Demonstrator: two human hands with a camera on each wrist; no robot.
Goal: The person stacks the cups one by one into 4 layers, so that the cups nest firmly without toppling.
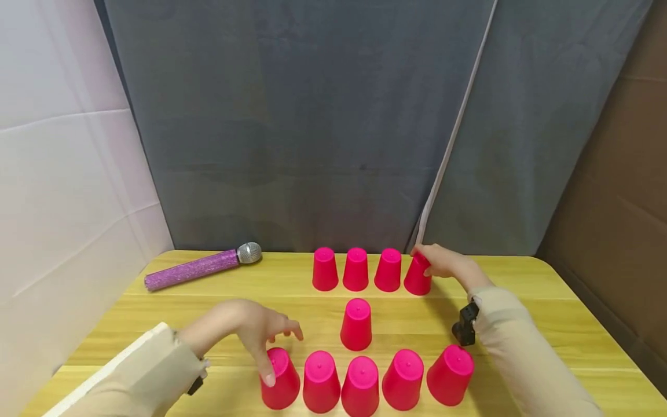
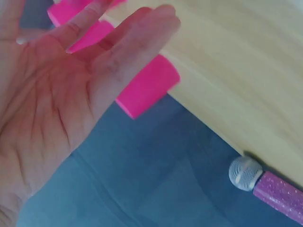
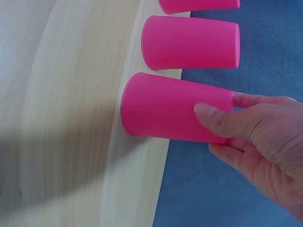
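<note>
Right hand [image 1: 445, 263] pinches far-row cup [image 1: 417, 277] at 1 o'clock near closed top; left hand [image 1: 257, 327] spread, thumb touching near-row cup [image 1: 281, 379]; cups judged light, stiff, slippery plastic; hold sidewall, near closed top

Four cups are lined up along the back of the table [image 1: 547, 301], and the rightmost back cup [image 1: 417, 277] is gripped by the right hand [image 1: 445, 263]. One middle cup [image 1: 356, 324] is set alone behind a front row of five. The front-left cup [image 1: 281, 379] is touched by the left hand [image 1: 255, 327]. A microphone [image 1: 200, 267] is laid at the back left.
</note>
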